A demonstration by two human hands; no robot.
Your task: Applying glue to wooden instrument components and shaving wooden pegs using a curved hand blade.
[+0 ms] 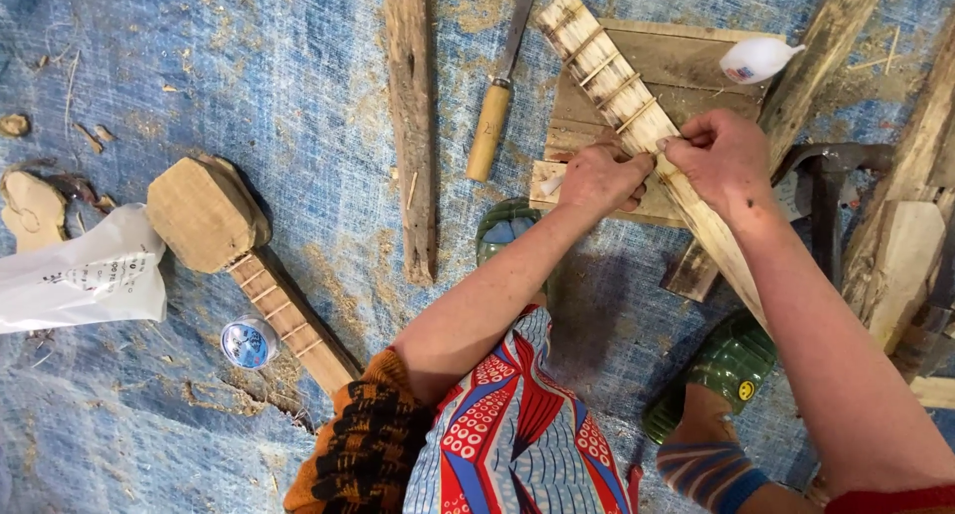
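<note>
Both hands meet on a long pale wooden neck with thin cross sticks (637, 126), left hand (597, 179) touching right hand (721, 156). Under the neck lies a flat board of weathered planks (686, 61). Just left of the left hand lies a wooden-handled chisel (497, 96), then a rough dark wood strip (413, 126). Beyond the right hand sits a small white plastic bottle (761, 58). Far left of the hands lie a blocky wooden instrument body with fretted neck (209, 215), a small round tin (249, 343) and a crumpled white plastic bag (85, 275).

Both bare forearms reach forward and converge. The left hand (600, 179) lies knuckles up, fingers curled under. The right hand (721, 158) sits just beside it, fingers bent in a pinch, thumb toward the left.
</note>
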